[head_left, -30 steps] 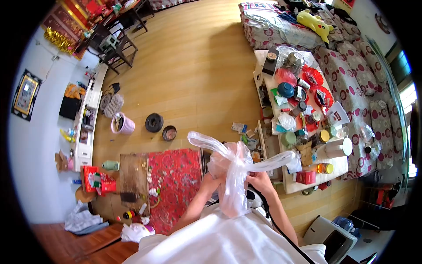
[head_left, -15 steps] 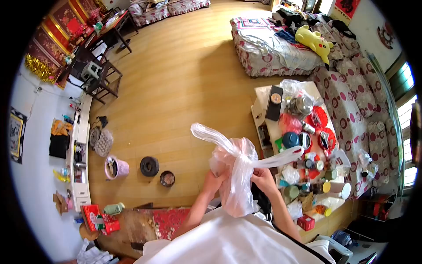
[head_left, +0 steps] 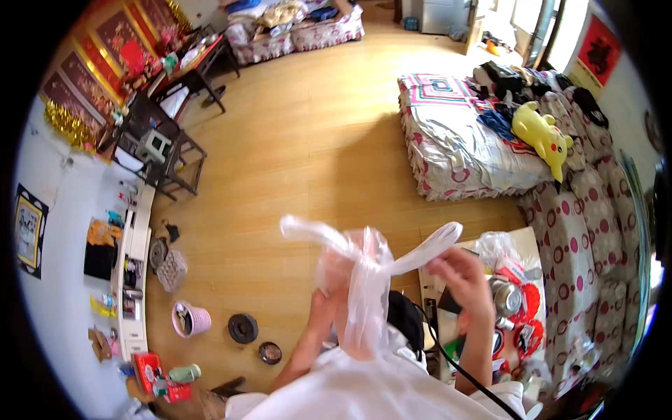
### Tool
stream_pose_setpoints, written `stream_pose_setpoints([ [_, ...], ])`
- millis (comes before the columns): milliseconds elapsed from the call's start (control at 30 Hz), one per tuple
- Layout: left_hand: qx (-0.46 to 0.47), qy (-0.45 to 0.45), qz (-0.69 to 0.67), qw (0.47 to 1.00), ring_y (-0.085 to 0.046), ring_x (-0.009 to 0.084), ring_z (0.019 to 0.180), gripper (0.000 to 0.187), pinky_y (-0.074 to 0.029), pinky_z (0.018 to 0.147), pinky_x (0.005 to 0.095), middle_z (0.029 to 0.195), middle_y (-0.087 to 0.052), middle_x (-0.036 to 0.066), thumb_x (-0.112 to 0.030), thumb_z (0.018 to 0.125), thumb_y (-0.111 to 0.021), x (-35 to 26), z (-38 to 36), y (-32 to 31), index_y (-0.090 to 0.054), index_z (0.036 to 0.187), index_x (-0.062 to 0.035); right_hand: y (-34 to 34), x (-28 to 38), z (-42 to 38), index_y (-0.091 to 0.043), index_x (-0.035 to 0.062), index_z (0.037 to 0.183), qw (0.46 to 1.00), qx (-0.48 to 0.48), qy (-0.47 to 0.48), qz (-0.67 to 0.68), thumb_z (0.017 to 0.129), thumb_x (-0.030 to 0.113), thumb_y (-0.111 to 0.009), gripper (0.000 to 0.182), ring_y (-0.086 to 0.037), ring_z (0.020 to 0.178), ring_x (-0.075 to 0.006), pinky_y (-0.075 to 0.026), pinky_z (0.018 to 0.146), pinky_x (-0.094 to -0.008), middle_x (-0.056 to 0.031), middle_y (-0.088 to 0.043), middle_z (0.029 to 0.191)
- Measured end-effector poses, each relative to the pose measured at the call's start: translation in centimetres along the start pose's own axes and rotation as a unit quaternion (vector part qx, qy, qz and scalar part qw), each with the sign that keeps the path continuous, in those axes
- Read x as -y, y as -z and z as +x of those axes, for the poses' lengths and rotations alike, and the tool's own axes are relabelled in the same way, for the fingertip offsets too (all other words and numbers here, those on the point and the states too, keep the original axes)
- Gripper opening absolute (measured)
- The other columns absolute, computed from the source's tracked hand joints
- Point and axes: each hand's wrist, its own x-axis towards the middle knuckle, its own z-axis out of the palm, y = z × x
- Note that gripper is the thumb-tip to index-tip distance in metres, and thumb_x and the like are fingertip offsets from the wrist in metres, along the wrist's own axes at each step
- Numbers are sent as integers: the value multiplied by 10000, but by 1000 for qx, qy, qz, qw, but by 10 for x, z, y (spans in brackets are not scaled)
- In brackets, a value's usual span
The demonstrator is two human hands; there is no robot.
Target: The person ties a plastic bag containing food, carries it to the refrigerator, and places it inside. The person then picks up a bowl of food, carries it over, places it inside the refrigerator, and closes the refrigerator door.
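A thin, clear pinkish plastic bag (head_left: 364,294) hangs in front of my chest, its two handles knotted and sticking out to either side. My left hand (head_left: 323,308) grips the bag from the left, just below the knot. My right hand (head_left: 463,278) is raised at the right, fingers pinched on the end of the right handle (head_left: 427,246). The left handle (head_left: 308,231) sticks out free. What is inside the bag cannot be made out.
A low table (head_left: 521,241) crowded with pots, jars and red plates stands at lower right, beside a dotted sofa (head_left: 595,238). A yellow plush toy (head_left: 542,136) lies on a bed. On the wooden floor at left are a pink basket (head_left: 190,318) and two round tins.
My view has tilted up toward the room. My right hand left the bag's body and rose to the right handle. The left hand keeps its grip.
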Motion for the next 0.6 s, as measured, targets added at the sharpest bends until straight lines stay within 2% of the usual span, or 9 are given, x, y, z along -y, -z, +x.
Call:
stream_pose_setpoints([
  [67, 1, 10, 15, 1000, -628, 116, 929, 318, -519, 781, 266, 1066, -665, 50, -153, 911, -652, -43, 40, -24, -606, 1185, 0, 6, 69, 39, -650, -32, 903, 996, -31, 79, 33, 864, 23, -626, 71, -586, 762, -95, -454, 685, -253, -41, -649, 814],
  [133, -8, -123, -10, 992, -620, 112, 938, 314, -516, 779, 263, 1077, -656, 48, -146, 920, -640, -90, 75, -58, -597, 1196, -1, 18, 112, 83, -613, -36, 782, 970, -4, 239, 49, 779, 11, -584, 55, -563, 645, -159, -429, 609, -257, -96, -606, 725],
  [167, -19, -124, -9, 992, -620, 112, 938, 314, -516, 779, 263, 1077, -656, 48, -146, 920, -640, -110, 99, -67, -597, 1196, -1, 11, 124, 107, -598, -17, 742, 944, -27, 304, 129, 738, 5, -601, 23, -531, 569, -172, -434, 499, -294, -101, -596, 701],
  [200, -25, -136, 13, 990, -615, 109, 941, 315, -513, 782, 261, 1083, -651, 45, -139, 919, -638, -127, 122, -75, -593, 1198, -1, 23, 135, 140, -544, 31, 761, 902, 73, 414, 96, 799, 53, -578, 55, -429, 504, -148, -303, 452, -234, -45, -487, 664],
  [233, -28, -147, 35, 988, -610, 105, 944, 315, -510, 785, 259, 1088, -645, 42, -132, 918, -637, -137, 147, -80, -589, 1201, 0, 12, 142, 163, -496, 46, 720, 863, 7, 488, 128, 786, 62, -553, 89, -409, 494, -163, -315, 450, -231, -26, -431, 629],
  [267, -33, -144, 36, 988, -610, 105, 944, 315, -510, 785, 259, 1088, -645, 42, -132, 918, -637, -141, 178, -84, -589, 1201, 0, 16, 151, 188, -496, 47, 726, 832, 27, 542, 118, 789, 66, -551, 85, -411, 501, -163, -318, 454, -233, -26, -433, 635],
  [333, 42, -187, 34, 981, -611, 141, 1005, 373, -501, 875, 277, 1156, -625, 50, -62, 897, -644, -157, 245, -92, -548, 1253, -6, 24, 173, 235, -498, 49, 738, 803, 74, 584, 91, 793, 75, -549, 79, -414, 515, -165, -324, 462, -237, -28, -436, 648],
  [433, 57, -146, 140, 978, -608, 137, 978, 369, -500, 848, 276, 1115, -629, 52, -83, 886, -656, -206, 331, -114, -556, 1232, -3, 29, 201, 315, -501, 52, 755, 787, 87, 606, 73, 799, 89, -545, 72, -418, 536, -168, -332, 474, -242, -29, -440, 666],
  [600, 107, -138, 151, 973, -618, 154, 938, 325, -511, 821, 295, 1034, -646, 66, -67, 865, -654, -287, 449, -165, -582, 1174, 5, 53, 247, 440, -505, 57, 785, 791, 64, 608, 15, 810, 111, -538, 69, -425, 570, -172, -347, 493, -251, -32, -448, 697],
])
